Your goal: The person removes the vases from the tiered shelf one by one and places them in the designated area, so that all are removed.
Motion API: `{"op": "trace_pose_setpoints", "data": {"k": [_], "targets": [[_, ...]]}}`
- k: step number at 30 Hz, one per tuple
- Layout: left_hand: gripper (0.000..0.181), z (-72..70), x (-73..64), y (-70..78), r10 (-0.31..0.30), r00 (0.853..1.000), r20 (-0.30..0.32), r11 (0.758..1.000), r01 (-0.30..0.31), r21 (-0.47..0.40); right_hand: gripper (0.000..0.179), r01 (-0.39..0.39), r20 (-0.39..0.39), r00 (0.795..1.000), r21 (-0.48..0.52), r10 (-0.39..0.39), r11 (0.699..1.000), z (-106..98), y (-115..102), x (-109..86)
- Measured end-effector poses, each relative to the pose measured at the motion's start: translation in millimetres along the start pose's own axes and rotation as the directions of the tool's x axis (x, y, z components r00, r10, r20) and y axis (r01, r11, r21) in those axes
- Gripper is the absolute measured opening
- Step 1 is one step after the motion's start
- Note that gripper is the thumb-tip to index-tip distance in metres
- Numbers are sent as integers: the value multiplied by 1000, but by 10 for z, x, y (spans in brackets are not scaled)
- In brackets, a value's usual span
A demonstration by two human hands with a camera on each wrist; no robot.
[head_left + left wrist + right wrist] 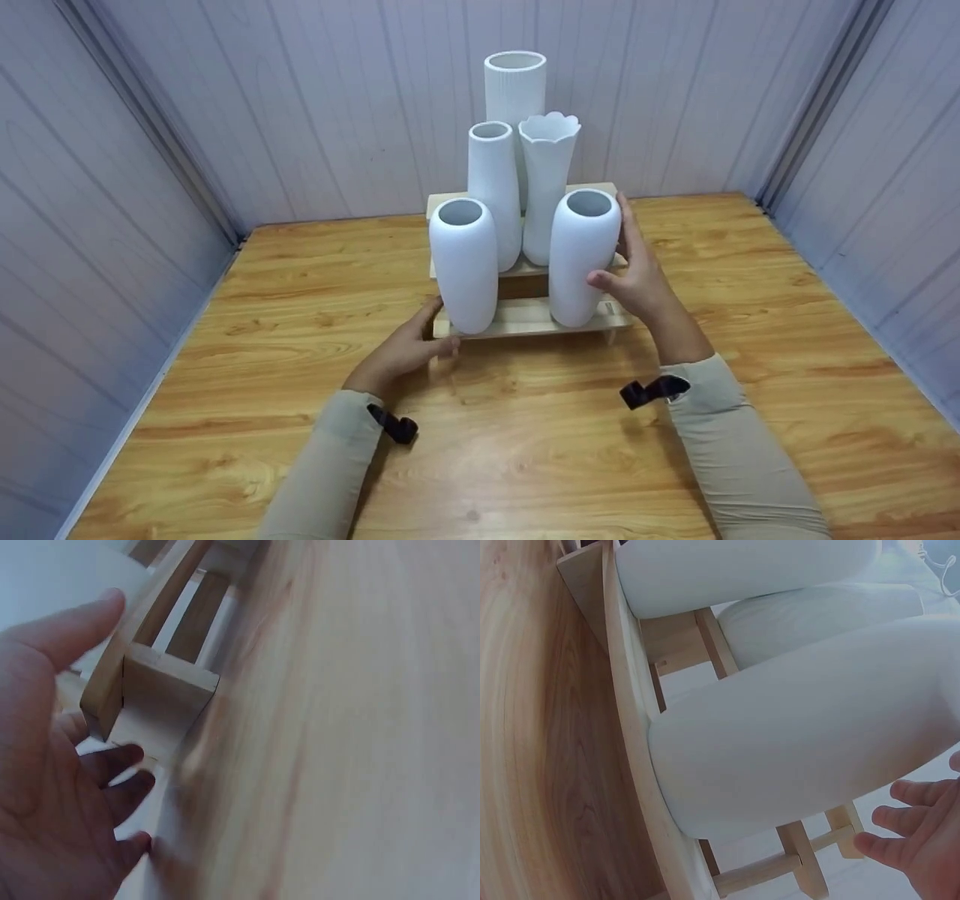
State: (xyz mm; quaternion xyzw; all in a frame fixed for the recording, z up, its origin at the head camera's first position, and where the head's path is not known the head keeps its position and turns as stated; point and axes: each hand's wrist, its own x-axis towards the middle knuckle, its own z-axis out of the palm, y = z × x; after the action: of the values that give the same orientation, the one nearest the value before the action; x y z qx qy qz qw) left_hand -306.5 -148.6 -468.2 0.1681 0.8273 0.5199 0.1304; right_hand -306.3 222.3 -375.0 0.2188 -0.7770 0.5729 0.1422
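A light wooden tiered stand (pixel 517 319) holds several white vases. My left hand (pixel 409 345) is at the left end of its front shelf, below the left front vase (pixel 466 270). In the left wrist view the thumb lies over the shelf's front board (pixel 112 679), and the other fingers are loosely bent beside the end panel (pixel 169 701). My right hand (pixel 637 274) is spread around the right side of the right front vase (pixel 577 262), thumb in front. In the right wrist view the visible fingers (pixel 904 821) lie apart from that vase.
Behind stand a tapered vase (pixel 493 195), a scalloped-rim vase (pixel 547 187) and a tall ribbed vase (pixel 516 90) on the higher tiers. The stand rests on a wood-grain table (pixel 300 315) near the pale back wall (pixel 337 112). Side walls flank the table.
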Motion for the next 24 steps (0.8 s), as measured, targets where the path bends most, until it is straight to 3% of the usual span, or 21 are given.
{"op": "trace_pose_setpoints", "data": {"k": [5, 10, 24], "targets": [[68, -11, 26, -129, 84, 992, -96, 986, -97, -138, 139, 23, 3, 1000, 38, -23, 999, 43, 1, 4], [62, 52, 41, -217, 158, 973, -166, 963, -189, -191, 136, -6, 18, 1000, 64, 5, 998, 56, 8, -4], [45, 131, 58, -217, 88, 957, -278, 965, -152, -214, 114, -164, 14, 986, 94, 164, 982, 103, -21, 9]]}}
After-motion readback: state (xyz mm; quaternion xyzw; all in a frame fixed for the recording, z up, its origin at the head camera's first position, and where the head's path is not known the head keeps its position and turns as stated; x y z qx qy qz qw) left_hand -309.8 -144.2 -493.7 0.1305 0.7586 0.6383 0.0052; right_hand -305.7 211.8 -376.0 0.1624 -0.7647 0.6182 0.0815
